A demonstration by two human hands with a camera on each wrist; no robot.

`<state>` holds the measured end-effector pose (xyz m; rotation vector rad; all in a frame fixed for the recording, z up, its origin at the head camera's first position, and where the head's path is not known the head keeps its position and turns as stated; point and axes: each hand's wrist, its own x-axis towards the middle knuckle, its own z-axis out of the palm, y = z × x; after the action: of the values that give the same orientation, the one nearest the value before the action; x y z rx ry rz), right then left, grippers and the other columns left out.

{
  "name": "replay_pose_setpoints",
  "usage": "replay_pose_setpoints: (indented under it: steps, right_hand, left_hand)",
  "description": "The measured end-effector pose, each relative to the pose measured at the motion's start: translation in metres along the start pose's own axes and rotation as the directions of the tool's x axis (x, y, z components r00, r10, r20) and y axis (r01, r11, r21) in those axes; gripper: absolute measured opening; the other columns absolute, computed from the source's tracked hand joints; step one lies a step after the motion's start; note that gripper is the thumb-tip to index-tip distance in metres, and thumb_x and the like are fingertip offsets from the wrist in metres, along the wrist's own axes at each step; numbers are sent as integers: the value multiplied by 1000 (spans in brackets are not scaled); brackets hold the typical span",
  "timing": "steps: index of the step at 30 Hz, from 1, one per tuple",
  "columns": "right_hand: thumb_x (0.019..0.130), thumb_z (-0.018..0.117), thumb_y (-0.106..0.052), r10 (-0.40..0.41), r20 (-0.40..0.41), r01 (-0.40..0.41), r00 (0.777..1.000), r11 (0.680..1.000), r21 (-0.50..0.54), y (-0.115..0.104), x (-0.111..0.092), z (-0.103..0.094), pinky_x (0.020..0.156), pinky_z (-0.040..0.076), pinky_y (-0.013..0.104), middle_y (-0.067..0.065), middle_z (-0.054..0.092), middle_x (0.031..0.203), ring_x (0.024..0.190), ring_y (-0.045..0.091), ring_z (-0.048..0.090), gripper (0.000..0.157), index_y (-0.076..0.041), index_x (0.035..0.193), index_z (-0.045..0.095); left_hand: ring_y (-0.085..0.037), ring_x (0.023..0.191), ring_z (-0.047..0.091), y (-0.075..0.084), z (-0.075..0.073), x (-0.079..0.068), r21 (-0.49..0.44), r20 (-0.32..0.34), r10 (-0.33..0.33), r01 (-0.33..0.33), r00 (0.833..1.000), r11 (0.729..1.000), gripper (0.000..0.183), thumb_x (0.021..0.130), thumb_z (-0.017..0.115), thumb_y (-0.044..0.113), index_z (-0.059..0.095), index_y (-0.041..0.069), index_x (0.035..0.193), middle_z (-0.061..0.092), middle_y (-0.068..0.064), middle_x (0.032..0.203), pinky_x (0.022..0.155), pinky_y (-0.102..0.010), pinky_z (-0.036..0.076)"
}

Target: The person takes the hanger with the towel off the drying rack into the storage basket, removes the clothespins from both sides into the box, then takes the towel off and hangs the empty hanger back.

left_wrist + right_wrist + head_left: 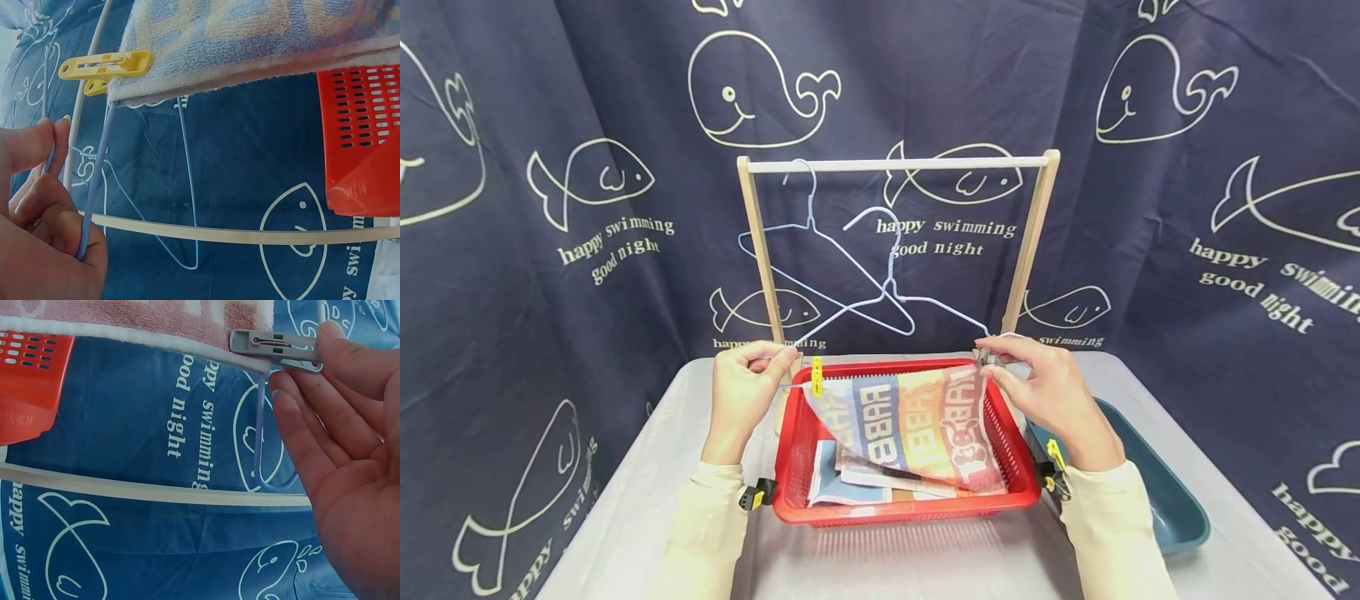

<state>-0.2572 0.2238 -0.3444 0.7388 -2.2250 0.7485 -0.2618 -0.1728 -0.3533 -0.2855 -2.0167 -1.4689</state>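
The left hand curls its fingers round one end of a light-blue wire hanger; the right hand pinches a grey plastic clothespin at one corner of a striped multicoloured terry towel. A yellow plastic clothespin clips the opposite corner, over a red perforated plastic basket.
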Motion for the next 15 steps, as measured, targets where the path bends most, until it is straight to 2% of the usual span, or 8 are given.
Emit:
replay_pose_setpoints:
  steps: [6, 15]
  right_hand:
    - [78, 87, 1, -46, -33, 46, 998, 999, -1, -1, 0, 1, 66, 46, 13, 2, 78, 102, 82, 15, 68, 37, -11, 112, 78]
    - [76, 89, 0, -44, -63, 43, 997, 999, -16, -3, 1, 2, 65, 47, 13, -1, 77, 91, 78, 11, 69, 37, -12, 110, 78]
  left_hand:
    - [-8, 60, 60, -1, 0, 0, 7, -4, -4, 4, 1000, 1000, 4, 90, 80, 9, 84, 9, 89, 77, -8, 82, 50, -20, 41]
    - [-9, 57, 55, 2, -1, 0, 4, -4, 10, -10, 1000, 1000, 3, 89, 81, 10, 84, 8, 89, 75, -8, 77, 48, -22, 38]
